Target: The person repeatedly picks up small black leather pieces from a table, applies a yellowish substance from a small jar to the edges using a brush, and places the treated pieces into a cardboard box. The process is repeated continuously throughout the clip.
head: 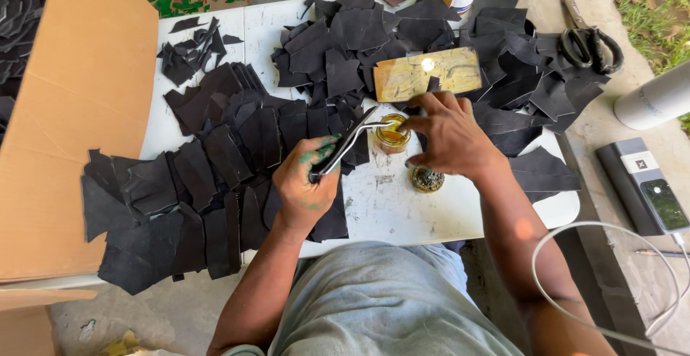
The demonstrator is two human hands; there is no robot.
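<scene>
A narrow black strip (350,140) is gripped in the left hand (305,183), the fingers curled tight round its lower end, green stains showing on the fingertips. The strip's long axis is run up and to the right, and its far tip is brought right over the small open jar (392,135) of amber liquid. The jar is found just to the upper right of the left hand, on the white bench (402,212), between the two hands.

The right hand (449,135) is held over the jar's right side, fingers bent down, thumb near the rim. Whether something thin is pinched there cannot be told; the fingertips are hidden from above, so that grip is left unjudged. Of the two, the right hand is the nearer to the jar; the left reaches it only through the strip.

Just below the right hand, a dark round lid (427,178) is seen lying on the bench, apart from the jar. Behind the jar a yellowish stained board (428,74) is laid across the heap. Black cut pieces (215,155) are spread all over the left half and back of the bench, many overlapped in rows. Scissors (589,43) are left at the far right corner, well apart from both hands. A sheet of cardboard (72,112) is propped at the left.
</scene>
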